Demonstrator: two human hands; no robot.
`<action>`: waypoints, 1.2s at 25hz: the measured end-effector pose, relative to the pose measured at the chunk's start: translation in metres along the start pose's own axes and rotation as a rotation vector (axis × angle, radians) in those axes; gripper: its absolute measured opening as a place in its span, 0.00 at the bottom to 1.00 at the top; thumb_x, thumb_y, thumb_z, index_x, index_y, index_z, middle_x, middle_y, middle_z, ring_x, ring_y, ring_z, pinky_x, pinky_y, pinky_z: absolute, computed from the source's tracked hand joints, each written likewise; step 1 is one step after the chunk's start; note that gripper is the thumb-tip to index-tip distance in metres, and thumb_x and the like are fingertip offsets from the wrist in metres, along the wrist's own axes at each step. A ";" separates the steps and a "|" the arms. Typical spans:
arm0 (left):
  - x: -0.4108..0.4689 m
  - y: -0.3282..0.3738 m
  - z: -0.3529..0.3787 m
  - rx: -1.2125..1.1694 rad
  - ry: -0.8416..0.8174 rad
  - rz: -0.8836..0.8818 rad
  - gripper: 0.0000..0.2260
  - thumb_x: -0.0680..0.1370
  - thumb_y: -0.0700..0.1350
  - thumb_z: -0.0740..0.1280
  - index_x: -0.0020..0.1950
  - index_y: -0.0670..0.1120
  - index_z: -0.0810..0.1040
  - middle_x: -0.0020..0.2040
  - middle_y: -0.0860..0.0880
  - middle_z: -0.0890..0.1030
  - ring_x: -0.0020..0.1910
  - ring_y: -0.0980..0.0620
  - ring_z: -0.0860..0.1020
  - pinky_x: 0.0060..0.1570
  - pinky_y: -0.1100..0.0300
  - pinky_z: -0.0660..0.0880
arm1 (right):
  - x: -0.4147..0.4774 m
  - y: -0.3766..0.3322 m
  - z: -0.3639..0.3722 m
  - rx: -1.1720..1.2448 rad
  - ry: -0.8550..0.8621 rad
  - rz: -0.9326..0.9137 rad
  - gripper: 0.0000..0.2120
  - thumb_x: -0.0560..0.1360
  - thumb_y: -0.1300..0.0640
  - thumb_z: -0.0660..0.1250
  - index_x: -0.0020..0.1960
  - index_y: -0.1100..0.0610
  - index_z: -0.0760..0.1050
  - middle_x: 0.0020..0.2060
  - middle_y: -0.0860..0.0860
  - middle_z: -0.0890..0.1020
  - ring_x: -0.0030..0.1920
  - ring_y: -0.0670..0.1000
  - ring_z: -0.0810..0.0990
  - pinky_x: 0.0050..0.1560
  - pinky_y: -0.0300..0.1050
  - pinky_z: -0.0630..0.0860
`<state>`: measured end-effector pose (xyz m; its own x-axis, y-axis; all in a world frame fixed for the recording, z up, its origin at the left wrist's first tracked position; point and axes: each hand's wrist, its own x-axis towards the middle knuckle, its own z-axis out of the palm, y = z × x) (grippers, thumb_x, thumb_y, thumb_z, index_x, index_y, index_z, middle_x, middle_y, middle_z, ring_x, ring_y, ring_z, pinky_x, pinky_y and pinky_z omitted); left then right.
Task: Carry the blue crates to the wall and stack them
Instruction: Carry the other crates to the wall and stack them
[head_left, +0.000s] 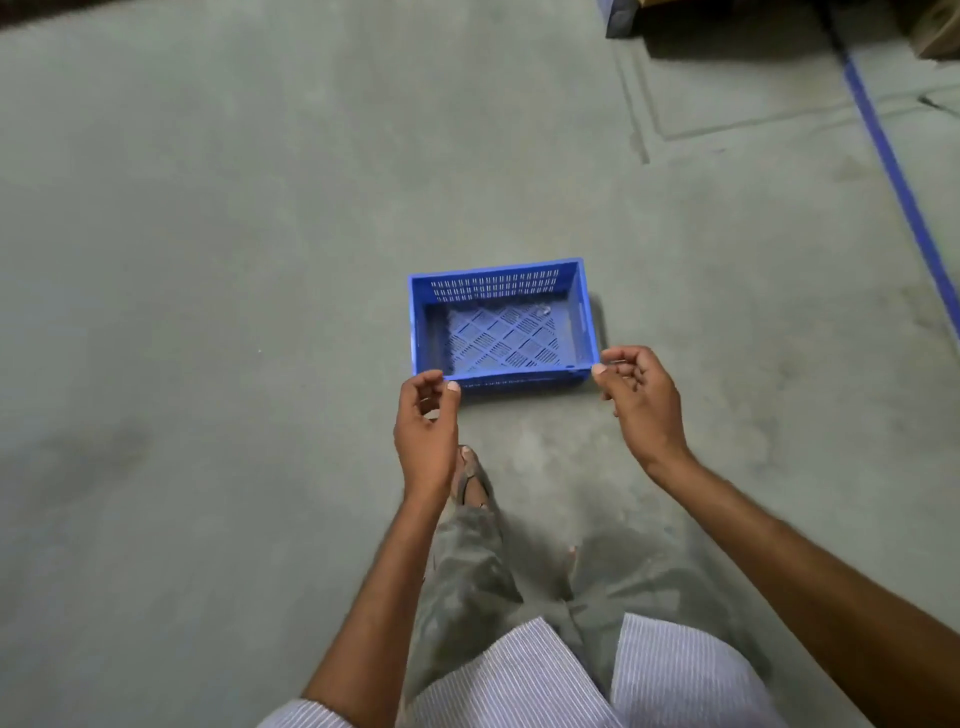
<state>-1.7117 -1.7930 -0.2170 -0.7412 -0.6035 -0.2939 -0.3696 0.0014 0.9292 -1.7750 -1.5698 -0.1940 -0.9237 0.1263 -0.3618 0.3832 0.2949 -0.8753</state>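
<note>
Grey floor (208, 260) is seen with one blue crate (496, 283). Left hand (426, 426) and right hand (639, 400) are held by its near corners, fingers (615, 356) loosely curled, empty.

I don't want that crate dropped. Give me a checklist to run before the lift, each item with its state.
1. Crate upright on the floor: ok.
2. Crate empty: ok, but for a small scrap at its far side.
3. Left hand free, by the near left corner: ok.
4. Right hand free, by the near right corner: ok.
5. Grip on crate: not ok, both hands hold nothing.
6. Route to the wall: cannot tell, no wall in view.
</note>
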 end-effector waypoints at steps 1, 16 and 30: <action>0.029 -0.012 0.003 0.044 -0.014 -0.006 0.06 0.80 0.46 0.70 0.56 0.51 0.78 0.50 0.53 0.83 0.46 0.57 0.80 0.47 0.62 0.74 | 0.024 0.007 0.015 -0.037 0.015 0.014 0.14 0.71 0.46 0.70 0.54 0.50 0.78 0.42 0.48 0.83 0.38 0.45 0.80 0.44 0.44 0.76; 0.359 -0.303 0.107 0.761 -0.132 0.063 0.31 0.79 0.50 0.70 0.79 0.44 0.64 0.80 0.44 0.63 0.79 0.46 0.61 0.75 0.50 0.60 | 0.380 0.266 0.140 -0.585 0.108 0.159 0.33 0.77 0.50 0.70 0.79 0.54 0.63 0.74 0.55 0.71 0.73 0.58 0.70 0.74 0.54 0.66; 0.453 -0.408 0.131 0.569 0.051 -0.061 0.20 0.84 0.56 0.59 0.68 0.43 0.75 0.58 0.43 0.72 0.58 0.45 0.72 0.65 0.45 0.70 | 0.523 0.376 0.153 -0.458 0.261 0.317 0.23 0.80 0.40 0.58 0.64 0.55 0.74 0.61 0.56 0.78 0.56 0.55 0.78 0.64 0.50 0.72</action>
<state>-1.9698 -1.9625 -0.7590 -0.6864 -0.6538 -0.3185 -0.6645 0.3860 0.6399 -2.1150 -1.5378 -0.7611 -0.7553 0.4850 -0.4408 0.6552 0.5749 -0.4901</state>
